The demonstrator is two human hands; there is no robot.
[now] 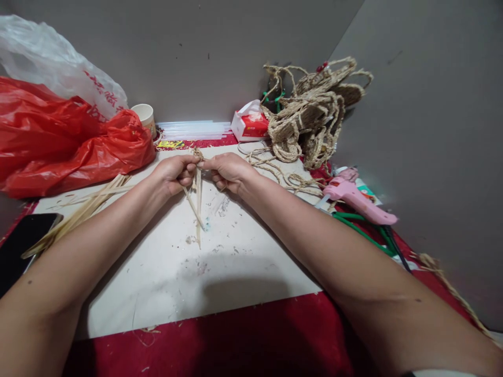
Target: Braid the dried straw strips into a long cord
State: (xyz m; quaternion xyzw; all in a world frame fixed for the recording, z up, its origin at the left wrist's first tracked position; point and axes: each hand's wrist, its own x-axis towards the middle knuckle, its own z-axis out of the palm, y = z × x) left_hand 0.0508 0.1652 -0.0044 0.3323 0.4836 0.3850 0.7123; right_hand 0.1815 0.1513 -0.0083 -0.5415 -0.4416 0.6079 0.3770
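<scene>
straw strips hang over the white sheet, midway along it; left hand and right hand both pinch their bunched top, close together, probably to stop it loosening. spare straw strips lie leftward, likely for easy reach.

The fingers of the left hand and right hand cover the middle of the pinched fibre strips; the small clump at their top is too tiny to make out. Left of the grip, a red plastic bag, white plastic bag and black smartphone run off the edge. The red bag hides part of a paper cup. Beyond the grip, rightward, coiled braided rope partly hides a green object, unidentifiable. Both forearms are cut off.
</scene>
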